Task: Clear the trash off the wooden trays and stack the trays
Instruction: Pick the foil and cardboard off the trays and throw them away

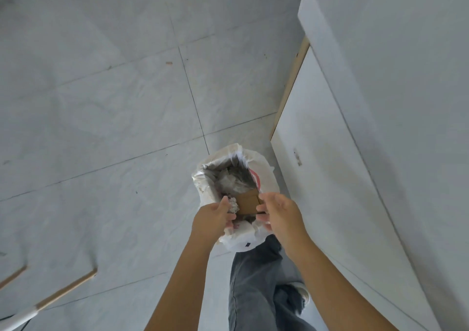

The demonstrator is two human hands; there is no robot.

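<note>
Over the mouth of the white trash bag [232, 176] both hands met, and the small wooden tray [247, 204] hung tilted between them just above the opening. Left hand [212, 219] curled its fingers around a crumpled white wad of paper [233, 205], which pressed against the tray's left edge; right hand [279, 215] pinched the tray's right edge, thumb on top and fingers underneath. Neither hand was spread flat (both were closed on what they held). Inside the bag, beyond the tray, lay more crumpled pale paper and plastic, and a red mark showed on the bag's right inner wall. Bag itself stood on the grey tiled floor [114, 102], its near side bulging toward the person's grey trouser leg [253, 287], which touched or nearly touched it; which of the two could not be told. Just to the right of the bag rose a white cabinet [330, 165] with a pale wooden edge. Well to the left of the bag, near the lower corner of the view, thin wooden strips [66, 292] lay along the floor
</note>
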